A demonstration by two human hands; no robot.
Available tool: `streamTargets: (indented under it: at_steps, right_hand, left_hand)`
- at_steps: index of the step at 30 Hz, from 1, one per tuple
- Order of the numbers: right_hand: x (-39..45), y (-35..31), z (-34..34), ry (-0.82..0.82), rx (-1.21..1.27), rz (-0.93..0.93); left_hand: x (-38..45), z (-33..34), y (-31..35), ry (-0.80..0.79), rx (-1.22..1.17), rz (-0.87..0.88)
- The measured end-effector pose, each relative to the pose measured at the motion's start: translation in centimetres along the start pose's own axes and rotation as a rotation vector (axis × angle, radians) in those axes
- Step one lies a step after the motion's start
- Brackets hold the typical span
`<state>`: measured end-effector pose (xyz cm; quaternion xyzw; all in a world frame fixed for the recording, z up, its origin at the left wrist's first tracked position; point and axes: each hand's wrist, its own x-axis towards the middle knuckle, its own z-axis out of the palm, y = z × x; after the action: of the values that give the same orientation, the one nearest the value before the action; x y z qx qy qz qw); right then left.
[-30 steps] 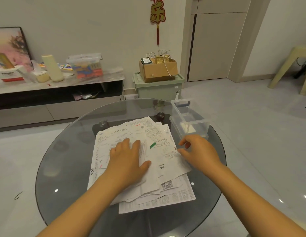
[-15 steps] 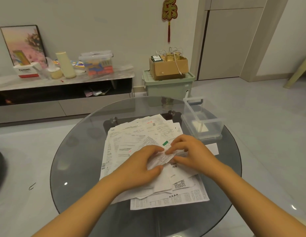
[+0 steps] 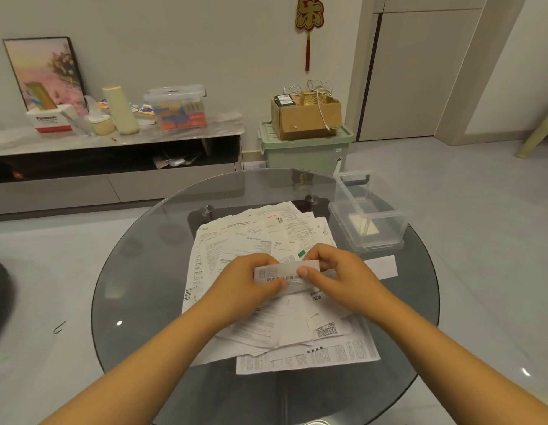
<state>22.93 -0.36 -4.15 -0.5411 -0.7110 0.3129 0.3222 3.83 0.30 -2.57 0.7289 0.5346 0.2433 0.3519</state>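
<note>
A: You're pinching a small receipt (image 3: 286, 273) at both ends: the grip of your left hand (image 3: 245, 283) is clamping its left end, your right hand (image 3: 343, 274) its right end
B: And you're holding it just over the paper pile (image 3: 251, 237) that's lying on the table (image 3: 144, 271), the clear box (image 3: 386, 222) sitting beyond your right hand

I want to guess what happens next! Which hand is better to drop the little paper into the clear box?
Probably the right hand: it pinches the little paper, and the clear box sits on its side.

Clear bin (image 3: 392, 229) sits on glass table (image 3: 144, 271).
</note>
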Motion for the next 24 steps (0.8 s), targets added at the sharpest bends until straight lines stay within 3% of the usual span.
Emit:
streamTargets:
  at_steps: [4, 11, 18, 24]
  right_hand:
    - [0.4, 0.3, 0.8, 0.008, -0.001, 0.041]
    - [0.9, 0.8, 2.1, 0.013, -0.193, 0.057]
    - [1.0, 0.7, 1.9, -0.016, -0.416, -0.073]
    - [1.3, 0.8, 1.1, -0.131, -0.568, -0.157]
  left_hand:
    - [0.3, 0.0, -0.4, 0.071, -0.031, -0.047]
    - [0.6, 0.3, -1.6, 0.085, 0.216, -0.04]
    - [0.9, 0.2, -2.1, 0.083, 0.506, 0.195]
    - [0.6, 0.2, -2.3, -0.022, 0.599, 0.228]
